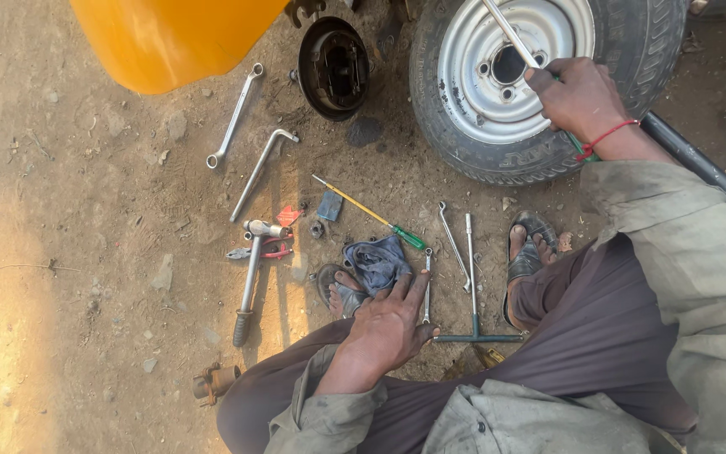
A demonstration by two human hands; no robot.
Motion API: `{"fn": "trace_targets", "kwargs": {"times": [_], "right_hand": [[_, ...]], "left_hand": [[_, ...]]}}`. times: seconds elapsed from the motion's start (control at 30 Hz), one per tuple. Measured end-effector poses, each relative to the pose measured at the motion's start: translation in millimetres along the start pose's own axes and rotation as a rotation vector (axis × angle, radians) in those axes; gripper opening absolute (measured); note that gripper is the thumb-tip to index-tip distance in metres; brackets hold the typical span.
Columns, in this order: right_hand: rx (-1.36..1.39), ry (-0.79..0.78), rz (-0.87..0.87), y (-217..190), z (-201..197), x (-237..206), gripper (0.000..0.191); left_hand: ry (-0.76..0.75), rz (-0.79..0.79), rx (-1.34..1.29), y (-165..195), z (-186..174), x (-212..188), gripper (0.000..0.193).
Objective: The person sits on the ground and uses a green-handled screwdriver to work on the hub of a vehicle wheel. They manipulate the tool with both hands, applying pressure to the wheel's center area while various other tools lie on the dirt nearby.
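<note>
While the right hand [580, 97] grips a metal rod [507, 32] at the removed wheel [510, 80], the left hand [388, 324] rests open beside a small spanner [427, 286]; brake drum [334, 67] lies exposed, refitting undone

Two hands [388, 324] were visible. One wheel [539, 80], one brake drum [334, 67], one hammer [252, 277], one green-handled screwdriver [371, 214], one T-handled wrench [472, 294] and four other wrenches [235, 116] lay around.
</note>
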State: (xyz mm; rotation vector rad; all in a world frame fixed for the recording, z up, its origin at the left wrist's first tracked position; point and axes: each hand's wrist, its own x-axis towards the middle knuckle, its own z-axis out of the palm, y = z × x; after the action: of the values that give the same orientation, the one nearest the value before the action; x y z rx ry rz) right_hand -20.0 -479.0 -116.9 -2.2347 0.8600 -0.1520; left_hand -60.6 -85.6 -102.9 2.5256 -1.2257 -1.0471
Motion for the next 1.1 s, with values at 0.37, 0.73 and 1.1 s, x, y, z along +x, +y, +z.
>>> {"fn": "trace_targets", "kwargs": {"times": [0.37,0.73,1.1], "right_hand": [[0.150,-0.012,-0.049,-14,0,-6,0.044],[0.150,-0.048,-0.019,-10,20,1,0.040],[0.659,-0.479,0.332,59,25,20,0.036]], "left_hand": [[-0.038,-0.014,-0.002,-5,5,4,0.091],[0.026,-0.007,-0.057,-2,1,-2,0.086],[0.217,-0.132,-0.274,-17,10,26,0.104]]}}
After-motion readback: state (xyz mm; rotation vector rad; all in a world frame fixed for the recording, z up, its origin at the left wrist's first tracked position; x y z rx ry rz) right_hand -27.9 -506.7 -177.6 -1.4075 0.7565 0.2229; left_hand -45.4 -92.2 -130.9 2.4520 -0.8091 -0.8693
